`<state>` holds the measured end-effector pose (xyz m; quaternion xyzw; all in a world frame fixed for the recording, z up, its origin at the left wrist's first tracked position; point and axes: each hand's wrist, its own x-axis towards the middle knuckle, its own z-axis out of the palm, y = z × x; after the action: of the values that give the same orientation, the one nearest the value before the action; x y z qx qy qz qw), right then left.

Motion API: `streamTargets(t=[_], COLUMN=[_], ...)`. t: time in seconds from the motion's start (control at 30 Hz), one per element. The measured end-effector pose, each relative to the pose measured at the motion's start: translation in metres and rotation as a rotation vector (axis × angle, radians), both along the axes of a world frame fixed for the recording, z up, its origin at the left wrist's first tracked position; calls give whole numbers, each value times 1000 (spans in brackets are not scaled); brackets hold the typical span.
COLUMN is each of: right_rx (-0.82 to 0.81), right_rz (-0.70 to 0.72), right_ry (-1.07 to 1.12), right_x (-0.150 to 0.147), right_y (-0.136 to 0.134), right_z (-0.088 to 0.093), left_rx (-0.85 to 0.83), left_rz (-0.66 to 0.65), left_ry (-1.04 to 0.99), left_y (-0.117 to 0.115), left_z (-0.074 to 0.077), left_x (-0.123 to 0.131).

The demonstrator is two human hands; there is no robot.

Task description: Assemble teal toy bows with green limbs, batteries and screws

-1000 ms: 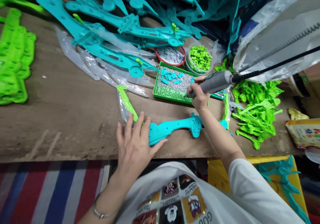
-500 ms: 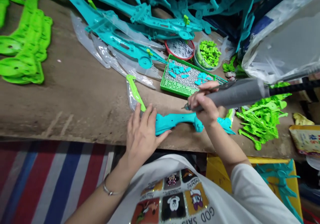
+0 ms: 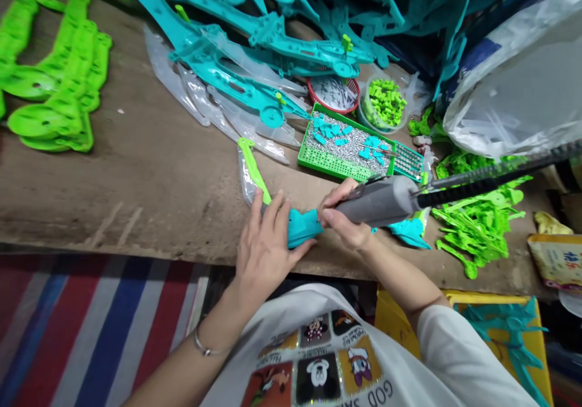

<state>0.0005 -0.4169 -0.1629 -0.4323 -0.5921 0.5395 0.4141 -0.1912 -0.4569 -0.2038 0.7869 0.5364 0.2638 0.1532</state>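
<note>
My left hand (image 3: 261, 246) lies flat with its fingers spread, pressing on the left end of a turquoise plastic part (image 3: 302, 225). Its thumb lies along the near edge of that part. In my right hand (image 3: 348, 222) is a grey electric screwdriver (image 3: 379, 202), its black cord trailing off to the right. The fingers wrap its front end, which is over the turquoise part; the tip is hidden by the hand. Beyond the left fingertips, a slim lime green piece (image 3: 254, 170) sticks out over a clear plastic piece (image 3: 246, 179).
Behind my hands stands a green tray (image 3: 334, 165) of small screws and turquoise bits. A red basket (image 3: 334, 108) and a clear tub (image 3: 386, 100) of green pieces are behind it. Green parts (image 3: 482, 213) are heaped right; others (image 3: 59, 91) lie left. Large turquoise parts (image 3: 218, 73) fill the back.
My right hand has brought the screwdriver left and slightly down, onto the turquoise part beside my left hand. The left hand stays on the part; the whole view has shifted slightly.
</note>
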Motion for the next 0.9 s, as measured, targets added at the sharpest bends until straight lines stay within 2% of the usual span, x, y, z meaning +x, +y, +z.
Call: streamTargets(t=[0.1,0.2,0.27,0.33,0.43,0.5,0.6,0.7,0.9], right_rx=[77,105,124,194,334,365,346,304,281], right_rz=[86,252,294,161,-233,-385,-439,-447,-443], right_ry=[-3,11,92,209,300,284,235,194,176], right_x=[-2,-2,0,1,-1,-4,-7,-10,-13], right_y=[8,21,34,51,80,97,115,122,123], right_z=[3,10,14,16,14,9,-2,-10,-15], left_rx=[8,14,12,12,17,13,0,-15,-20], left_rz=[-1,7,9,5,-2,11,79,129,123], left_ry=[-19,-29,-16,-1,-3,-10,-24,-46,-41], left_y=[0,0,0,1,1,0,-2,-5,-9], left_z=[-2,-2,-1,-2,-2,-1,2,3,-3], left_x=[0,0,0,0,0,-1,-4,-9,-16])
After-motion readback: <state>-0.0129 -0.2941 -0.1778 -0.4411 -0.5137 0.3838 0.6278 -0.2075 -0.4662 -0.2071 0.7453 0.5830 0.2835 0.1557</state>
